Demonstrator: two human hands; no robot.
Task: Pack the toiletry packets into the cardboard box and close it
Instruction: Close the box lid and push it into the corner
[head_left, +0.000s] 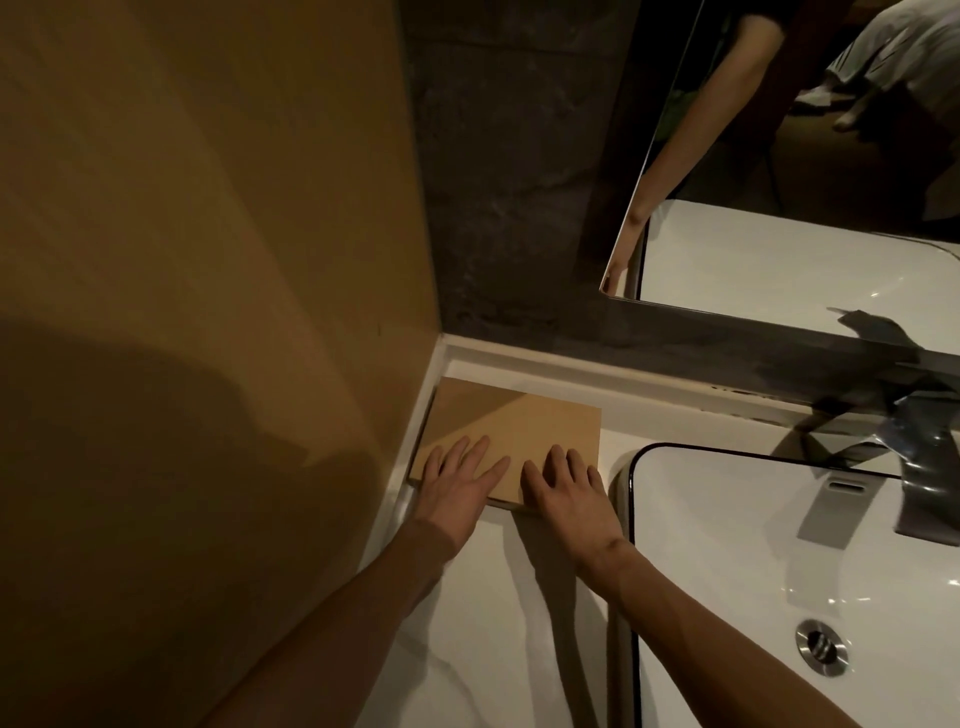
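A flat brown cardboard box (524, 423) lies on the white counter in the corner against the tan wall, its lid down. My left hand (457, 480) rests flat on the near left part of the lid, fingers spread. Beside it, my right hand (563, 486) lies flat on the near right part, fingers apart over the front edge. Neither hand grips anything. No toiletry packets are visible.
A white sink basin (769, 525) with a black rim sits right of the box, with a metal drain (823, 647) and a dark faucet (883, 457). A mirror (810, 171) hangs above. The tan wall (208, 260) stands close on the left.
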